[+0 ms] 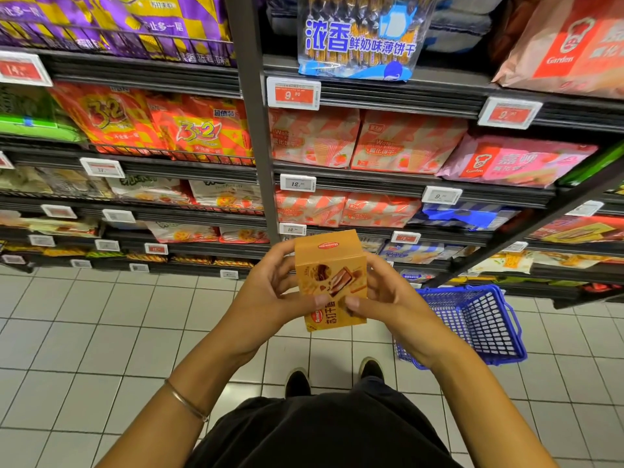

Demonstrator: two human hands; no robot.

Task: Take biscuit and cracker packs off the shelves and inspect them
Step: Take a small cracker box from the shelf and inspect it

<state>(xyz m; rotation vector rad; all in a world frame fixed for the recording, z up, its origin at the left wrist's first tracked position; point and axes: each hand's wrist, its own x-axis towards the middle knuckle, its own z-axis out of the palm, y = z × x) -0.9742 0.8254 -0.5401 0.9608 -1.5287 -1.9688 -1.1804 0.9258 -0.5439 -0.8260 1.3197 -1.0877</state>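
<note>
Both hands hold the orange box [329, 282] in the middle of the frame. The left hand [266, 292] and right hand [388, 295] have fingers curled tight around its sides.

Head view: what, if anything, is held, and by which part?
An orange biscuit box, left hand on its left edge, right hand on its right edge.

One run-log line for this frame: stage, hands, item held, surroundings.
stage: inspecting | left hand: grips orange biscuit box | right hand: grips same box | blue basket: on floor, right of feet
</note>
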